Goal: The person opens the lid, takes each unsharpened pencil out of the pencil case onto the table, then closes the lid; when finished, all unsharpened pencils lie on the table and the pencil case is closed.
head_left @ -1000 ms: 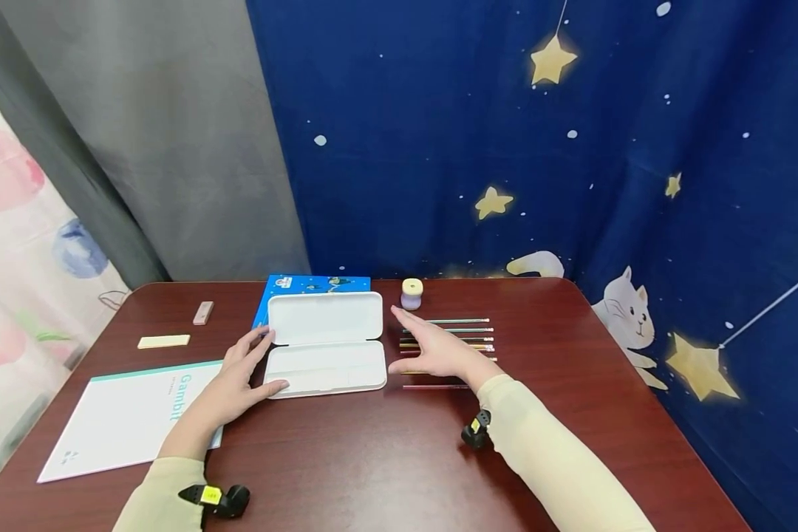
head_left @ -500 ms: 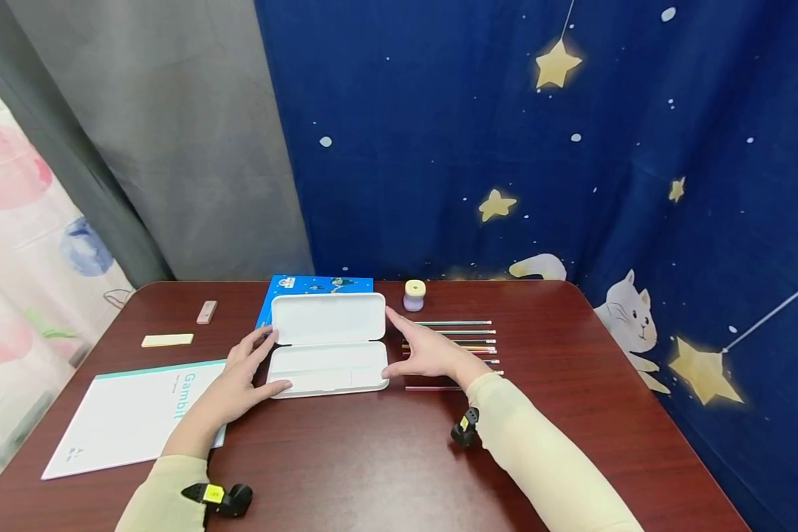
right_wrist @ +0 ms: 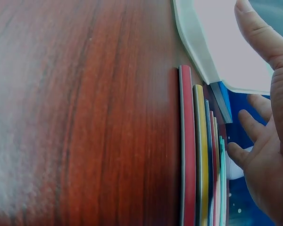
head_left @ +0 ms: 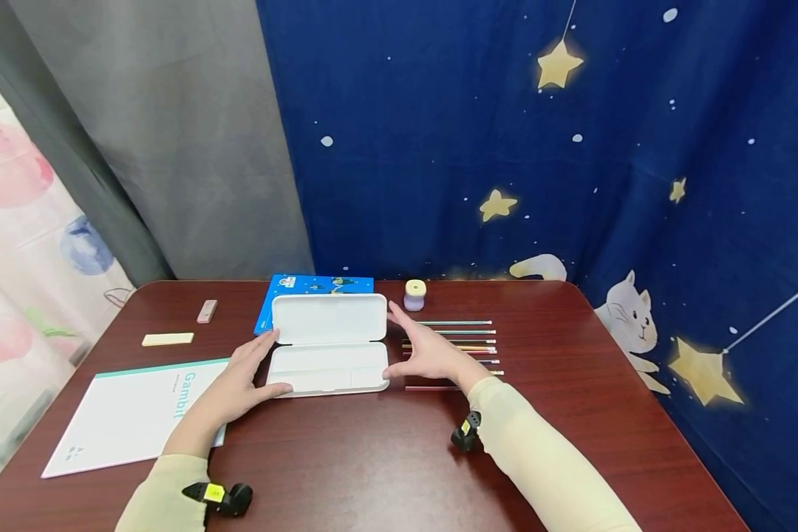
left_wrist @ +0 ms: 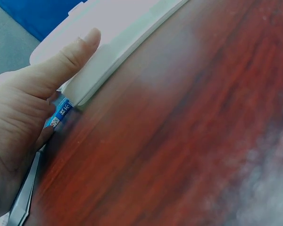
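A white pencil case [head_left: 328, 369] lies on the table, its lid folded back flat over part of a blue book [head_left: 319, 284]. No contents show inside its trays. My left hand [head_left: 236, 380] is at the left side, fingers extended along the edge and thumb [left_wrist: 80, 49] over the front corner. On the opposite side my right hand [head_left: 432, 355] is spread, thumb tip at the front right corner and index finger up beside the lid. Its other fingers [right_wrist: 252, 125] hang loosely apart. Several pencils [head_left: 472, 332] lie in a row beneath and beyond that hand.
At the left, a white notebook [head_left: 133, 421] lies partly under my left forearm. A cream strip [head_left: 167, 339] and a small pink block [head_left: 207, 311] are behind it. Near the back edge stands a small yellow and purple container [head_left: 414, 295]. Curtains [head_left: 406, 148] hang behind the table.
My right hand has moved left from over the pencils to the pencil case's right edge. The left hand has stayed at the left edge, and the case looks unmoved.
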